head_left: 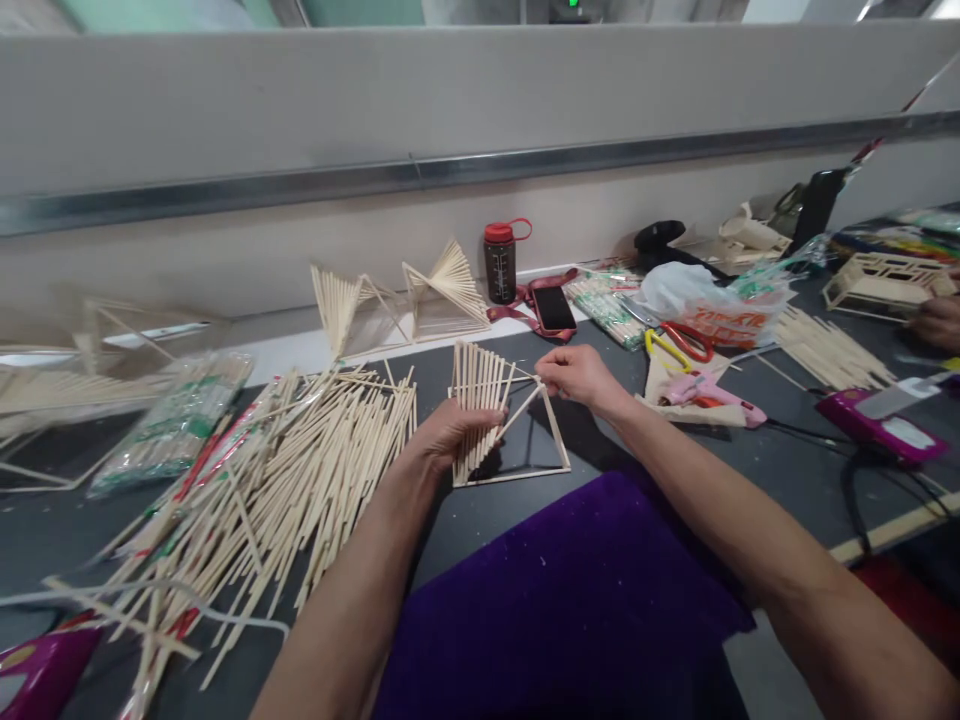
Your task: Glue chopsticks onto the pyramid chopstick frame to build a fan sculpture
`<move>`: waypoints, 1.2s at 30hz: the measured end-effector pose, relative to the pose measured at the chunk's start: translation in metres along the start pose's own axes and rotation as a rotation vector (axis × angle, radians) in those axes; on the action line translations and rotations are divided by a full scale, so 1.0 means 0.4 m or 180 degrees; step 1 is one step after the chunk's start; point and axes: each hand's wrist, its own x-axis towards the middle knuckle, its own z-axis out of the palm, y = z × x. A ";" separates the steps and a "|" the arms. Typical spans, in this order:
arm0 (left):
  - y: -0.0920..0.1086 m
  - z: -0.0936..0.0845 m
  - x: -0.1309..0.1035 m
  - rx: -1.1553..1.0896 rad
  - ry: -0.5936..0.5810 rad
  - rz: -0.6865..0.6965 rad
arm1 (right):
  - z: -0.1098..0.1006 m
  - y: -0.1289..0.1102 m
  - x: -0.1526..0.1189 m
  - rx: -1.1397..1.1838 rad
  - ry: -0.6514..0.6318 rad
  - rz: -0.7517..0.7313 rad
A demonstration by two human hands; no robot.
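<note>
A small open model [511,478] made of thin wooden sticks stands on the dark table before me, with a fan of slanting sticks along its left side. My left hand [452,428] is closed around this fan, thumb in front and the other fingers mostly hidden behind the sticks. At the model's upper right corner, where sticks meet, my right hand [576,374] pinches with thumb and forefinger. Whether a separate stick is also in that pinch is too small to tell. A large heap of loose wooden sticks [330,460] lies to the left of my left hand.
Twisted stick models [450,295] stand by the wall, near a dark bottle [501,265] and a phone [553,308]. At right lie scissors [686,342], a pink glue gun [716,395] and a purple device [885,425]. Another person's hand [937,323] shows at the far right.
</note>
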 end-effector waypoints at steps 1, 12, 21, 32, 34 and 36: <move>-0.001 -0.002 0.002 -0.0031 -0.0005 0.0014 | 0.014 0.009 0.015 0.0149 0.0062 0.0072; -0.005 -0.006 0.007 0.0006 0.0018 0.0001 | 0.038 0.037 0.110 0.0337 -0.0314 -0.0474; 0.003 -0.004 0.002 0.0181 0.0182 -0.0117 | 0.057 0.058 0.128 0.0495 -0.0416 -0.0570; -0.004 -0.008 0.005 0.0157 0.0277 -0.0055 | 0.046 0.088 0.130 0.0650 -0.0752 -0.0530; -0.003 -0.004 0.003 0.0148 0.0269 -0.0066 | 0.041 0.087 0.127 0.0651 -0.0780 -0.0504; -0.001 -0.001 0.001 0.0163 0.0259 -0.0091 | 0.039 0.089 0.125 0.0641 -0.0828 -0.0512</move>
